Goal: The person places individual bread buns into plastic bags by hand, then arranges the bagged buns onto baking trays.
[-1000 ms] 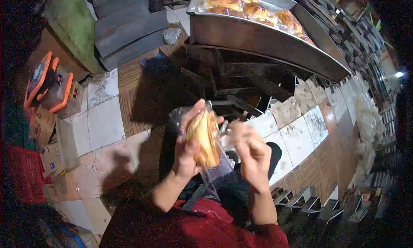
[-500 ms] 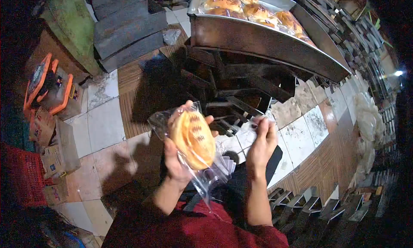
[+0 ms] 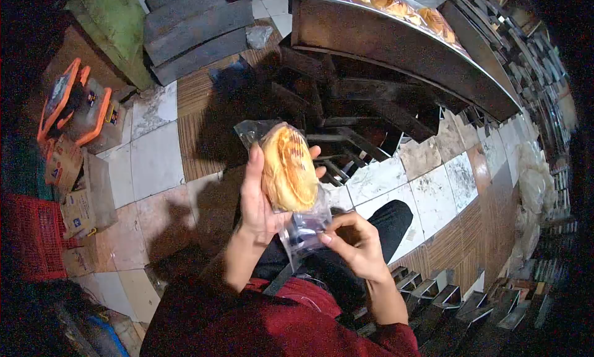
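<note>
An oval golden bread roll with brown stripes lies inside a clear plastic bag. My left hand holds it from the left and below, the thumb along its left side and fingertips showing past its right edge. Below the roll, my right hand pinches the lower right part of the loose plastic between thumb and index finger. Both hands are over my lap.
A large metal tray with bagged rolls stands on a dark rack ahead. Dark stacked trays are at the upper left, with orange-handled boxes and a red crate further left.
My right hand has moved down and left onto the bag's lower part. The roll has risen slightly and turned in my left hand. The view has shifted a little.
</note>
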The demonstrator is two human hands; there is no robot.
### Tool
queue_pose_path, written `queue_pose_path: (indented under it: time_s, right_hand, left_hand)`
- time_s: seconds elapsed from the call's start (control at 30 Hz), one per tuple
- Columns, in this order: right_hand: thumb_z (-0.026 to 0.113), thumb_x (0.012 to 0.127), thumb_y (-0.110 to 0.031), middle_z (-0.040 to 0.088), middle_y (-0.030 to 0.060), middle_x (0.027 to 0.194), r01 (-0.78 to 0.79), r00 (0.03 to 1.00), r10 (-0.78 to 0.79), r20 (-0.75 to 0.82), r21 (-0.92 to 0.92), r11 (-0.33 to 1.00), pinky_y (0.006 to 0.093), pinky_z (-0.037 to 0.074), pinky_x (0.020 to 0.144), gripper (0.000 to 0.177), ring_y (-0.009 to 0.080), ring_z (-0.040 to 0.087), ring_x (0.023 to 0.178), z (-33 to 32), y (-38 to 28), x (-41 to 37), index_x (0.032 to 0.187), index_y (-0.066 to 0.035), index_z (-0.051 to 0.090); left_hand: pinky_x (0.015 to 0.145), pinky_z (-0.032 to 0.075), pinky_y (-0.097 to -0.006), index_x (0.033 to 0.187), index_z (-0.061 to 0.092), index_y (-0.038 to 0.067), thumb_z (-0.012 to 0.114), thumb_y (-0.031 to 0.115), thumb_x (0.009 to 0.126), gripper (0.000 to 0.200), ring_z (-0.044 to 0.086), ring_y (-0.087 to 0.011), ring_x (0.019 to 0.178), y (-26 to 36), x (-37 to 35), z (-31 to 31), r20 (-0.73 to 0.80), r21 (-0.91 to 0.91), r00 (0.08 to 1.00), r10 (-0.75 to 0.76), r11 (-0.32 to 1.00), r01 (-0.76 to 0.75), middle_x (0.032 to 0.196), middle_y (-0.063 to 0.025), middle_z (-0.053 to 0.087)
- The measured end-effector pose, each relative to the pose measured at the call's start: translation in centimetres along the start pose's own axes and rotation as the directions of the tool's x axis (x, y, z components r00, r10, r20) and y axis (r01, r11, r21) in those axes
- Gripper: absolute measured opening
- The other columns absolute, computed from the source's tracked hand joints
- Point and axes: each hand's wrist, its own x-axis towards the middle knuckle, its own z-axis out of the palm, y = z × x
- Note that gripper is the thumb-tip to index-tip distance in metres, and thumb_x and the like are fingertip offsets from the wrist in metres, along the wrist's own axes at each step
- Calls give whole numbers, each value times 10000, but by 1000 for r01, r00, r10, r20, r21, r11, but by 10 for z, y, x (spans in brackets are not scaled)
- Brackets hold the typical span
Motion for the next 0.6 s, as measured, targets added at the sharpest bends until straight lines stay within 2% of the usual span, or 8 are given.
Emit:
queue_pose_path:
  time_s: [0.2, 0.27, 0.33, 0.4, 0.43, 0.5, 0.53, 0.6]
  right_hand:
    - [617, 732, 11, 549, 132, 779, 512, 821, -537, 193, -664, 544, 325, 457, 613, 212, 282, 549, 710, 1, 3, 5, 923, -1, 527]
    - [529, 753, -62, 531, 118, 759, 311, 939, -289, 186, -818, 483, 363, 469, 629, 133, 303, 563, 760, 6, -5, 0, 878, -14, 542]
    - [517, 758, -64, 538, 131, 798, 303, 850, 26, 526, -528, 793, 357, 470, 620, 108, 314, 566, 778, 3, -25, -3, 854, -22, 545]
    - [453, 893, -258, 509, 117, 672, -43, 22, 255, 967, -254, 966, 341, 455, 554, 211, 244, 545, 573, 9, -67, -2, 844, -55, 486]
    - [453, 893, -258, 509, 117, 672, -40, 19, 253, 967, -252, 967, 341, 455, 554, 211, 244, 545, 573, 1, -63, -6, 844, -55, 486]
    - [681, 741, -331, 587, 95, 833, 560, 487, -270, 831, -60, 826, 326, 477, 657, 592, 233, 596, 711, -32, -45, -21, 1175, -50, 394]
    - [743, 649, -362, 580, 100, 912, 538, 801, -314, 510, -381, 752, 323, 474, 712, 774, 234, 591, 796, -44, -36, -17, 1227, -38, 342]
    - [824, 511, -402, 549, 122, 1048, 418, 867, -491, -82, -418, 807, 327, 461, 806, 1018, 237, 567, 935, -46, -8, 13, 1282, -14, 284]
  left_hand:
    - [836, 464, -498, 1169, 472, 78, 391, 564, 841, 592, 491, -321, 1084, 0, 4, -4, -127, 9, 991, 31, 1000, -30, 1128, -136, 530]
    - [801, 488, -483, 1148, 484, 78, 399, 560, 840, 578, 513, -315, 1054, -1, 5, -6, -155, -8, 988, 1, 1000, -3, 1110, -144, 532]
    - [745, 517, -465, 1105, 484, 80, 424, 569, 825, 567, 555, -303, 968, -6, 10, -10, -286, -2, 958, 1, 1000, -2, 1040, -147, 552]
    - [731, 522, -456, 1090, 477, 75, 434, 580, 814, 577, 566, -299, 931, 1, 24, -18, -394, 31, 911, 120, 993, -118, 998, -143, 562]
    - [717, 528, -447, 1075, 471, 70, 444, 591, 804, 587, 577, -295, 895, 7, 30, -23, -495, 72, 839, 228, 972, -222, 956, -138, 571]
    - [694, 529, -451, 1086, 450, 73, 448, 626, 782, 631, 583, -311, 878, 11, 27, -30, -489, 9, 849, 203, 974, -228, 970, -140, 569]
    - [680, 529, -454, 1085, 450, 72, 442, 639, 776, 645, 586, -312, 876, 5, 19, -28, -344, -19, 934, 93, 994, -105, 999, -144, 558]
    - [741, 491, -380, 1072, 455, 110, 405, 606, 818, 559, 549, -183, 923, -24, -4, -22, -303, -78, 936, -176, 984, 160, 937, -71, 559]
